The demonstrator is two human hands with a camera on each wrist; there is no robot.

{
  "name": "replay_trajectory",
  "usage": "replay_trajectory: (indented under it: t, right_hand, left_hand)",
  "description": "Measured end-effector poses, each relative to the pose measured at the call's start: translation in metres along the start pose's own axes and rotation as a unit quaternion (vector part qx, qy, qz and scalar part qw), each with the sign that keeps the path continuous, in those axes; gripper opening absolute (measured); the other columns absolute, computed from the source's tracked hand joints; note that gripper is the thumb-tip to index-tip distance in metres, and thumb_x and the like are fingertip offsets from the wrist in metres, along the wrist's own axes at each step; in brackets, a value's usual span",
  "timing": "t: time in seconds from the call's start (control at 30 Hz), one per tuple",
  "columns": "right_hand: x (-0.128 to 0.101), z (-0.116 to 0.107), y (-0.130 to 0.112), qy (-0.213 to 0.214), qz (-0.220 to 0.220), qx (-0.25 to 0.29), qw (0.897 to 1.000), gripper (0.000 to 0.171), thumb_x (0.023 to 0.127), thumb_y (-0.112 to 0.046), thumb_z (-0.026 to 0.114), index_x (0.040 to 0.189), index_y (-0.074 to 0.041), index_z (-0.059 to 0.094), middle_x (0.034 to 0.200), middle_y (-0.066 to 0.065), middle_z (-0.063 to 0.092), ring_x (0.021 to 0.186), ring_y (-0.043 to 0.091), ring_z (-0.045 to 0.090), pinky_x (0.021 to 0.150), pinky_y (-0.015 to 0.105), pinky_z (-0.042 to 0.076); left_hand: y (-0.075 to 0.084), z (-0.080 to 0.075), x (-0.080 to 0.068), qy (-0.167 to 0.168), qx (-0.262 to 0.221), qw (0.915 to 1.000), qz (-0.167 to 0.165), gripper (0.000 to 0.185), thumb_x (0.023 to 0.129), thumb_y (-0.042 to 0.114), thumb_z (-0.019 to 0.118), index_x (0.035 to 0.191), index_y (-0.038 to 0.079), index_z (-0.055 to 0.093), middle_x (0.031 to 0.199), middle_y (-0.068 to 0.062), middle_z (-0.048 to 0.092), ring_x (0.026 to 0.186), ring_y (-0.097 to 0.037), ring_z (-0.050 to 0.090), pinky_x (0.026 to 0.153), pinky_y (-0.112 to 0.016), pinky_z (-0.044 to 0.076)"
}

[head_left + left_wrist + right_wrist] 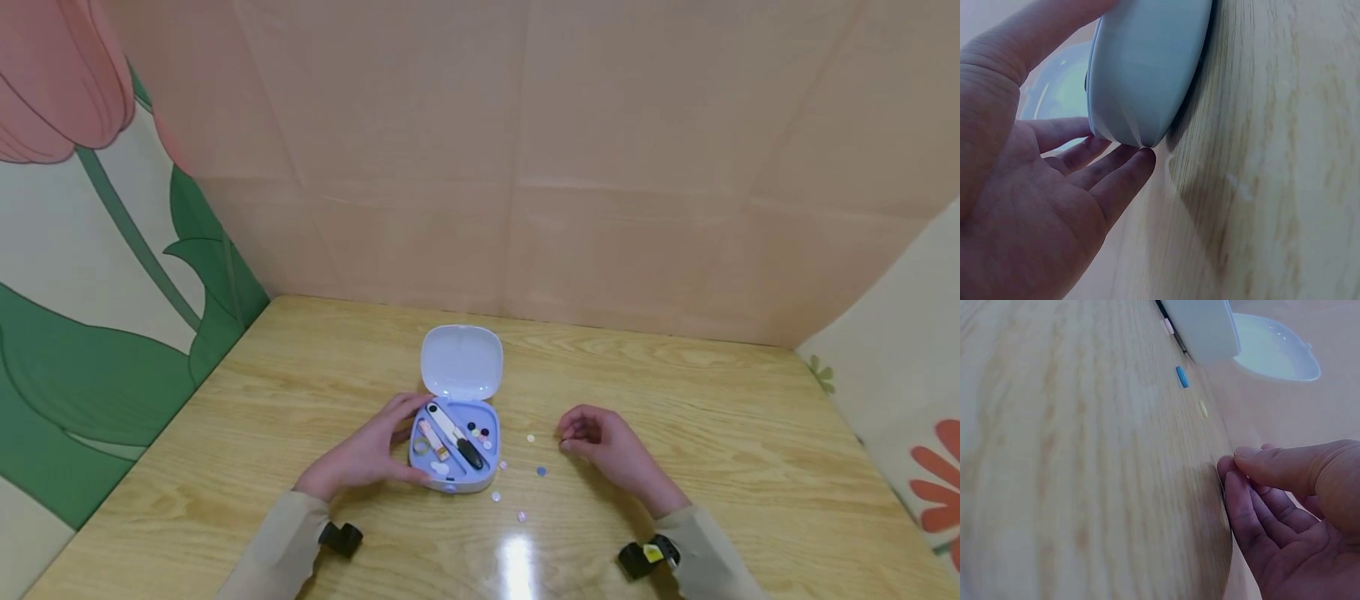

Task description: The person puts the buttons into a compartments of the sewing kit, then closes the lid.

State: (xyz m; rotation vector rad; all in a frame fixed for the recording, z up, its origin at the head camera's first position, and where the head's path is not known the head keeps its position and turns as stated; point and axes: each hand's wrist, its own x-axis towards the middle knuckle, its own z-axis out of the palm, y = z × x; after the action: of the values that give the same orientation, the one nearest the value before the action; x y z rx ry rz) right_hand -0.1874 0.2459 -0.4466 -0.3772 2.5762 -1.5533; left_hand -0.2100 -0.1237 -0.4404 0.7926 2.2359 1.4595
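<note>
A small lilac hinged box (490, 477) stands with its white-lined lid (461, 362) raised. My left hand (371, 450) grips the box's left side, thumb at the front corner and fingers at the back; its fingertips (1144, 159) touch the wall low down. Inside lie a slim white tool with a black handle (469, 453), a pink strip-like item (433, 440), a ring (422, 447) and several buttons (480, 432). My right hand (603, 442) is low over the table right of the box, thumb and index fingertips together; I cannot tell whether they pinch anything.
Loose buttons lie on the wooden table between box and right hand: a blue one (541, 472), a pale yellow one (530, 438), a white one (496, 497) and pink ones (521, 517). A plain pinkish-tan backdrop (525, 208) rises behind the table; patterned panels flank it.
</note>
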Motion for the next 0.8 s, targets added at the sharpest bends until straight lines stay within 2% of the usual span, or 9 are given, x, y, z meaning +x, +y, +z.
replay_trajectory:
  t: [0.17, 0.5, 0.8]
  right_hand:
    - [0.0, -0.001, 0.0, 0.006, -0.007, 0.002, 1.0, 0.017, 0.083, 0.006, 0.069, 0.098, 0.003, 0.062, 0.09, 0.012, 0.062, 0.082, 0.021, 0.061, 0.07, 0.025, 0.056]
    - [-0.001, -0.002, -0.004, -0.007, 0.006, 0.051, 0.999, 0.023, 0.083, 0.006, 0.069, 0.103, 0.007, 0.059, 0.096, 0.02, 0.064, 0.087, 0.028, 0.063, 0.074, 0.027, 0.058]
    - [0.002, 0.0, -0.01, 0.0, 0.027, 0.051, 0.998, 0.021, 0.084, 0.003, 0.069, 0.103, 0.006, 0.059, 0.094, 0.016, 0.065, 0.085, 0.026, 0.063, 0.072, 0.029, 0.058]
  left_hand:
    - [0.0, 0.0, 0.0, -0.001, -0.003, 1.0, -0.001, 0.103, 0.066, 0.024, 0.089, 0.15, 0.021, 0.029, 0.146, 0.001, 0.029, 0.134, -0.018, 0.033, 0.11, -0.031, 0.033]
    - [0.001, 0.0, -0.001, -0.002, -0.004, 1.0, 0.0, 0.103, 0.067, 0.024, 0.088, 0.15, 0.02, 0.029, 0.146, -0.002, 0.028, 0.135, -0.022, 0.032, 0.11, -0.034, 0.033]
    - [0.001, 0.001, -0.001, -0.002, -0.014, 0.9999, -0.001, 0.103, 0.067, 0.013, 0.088, 0.15, 0.017, 0.028, 0.147, -0.007, 0.027, 0.135, -0.027, 0.03, 0.111, -0.041, 0.032]
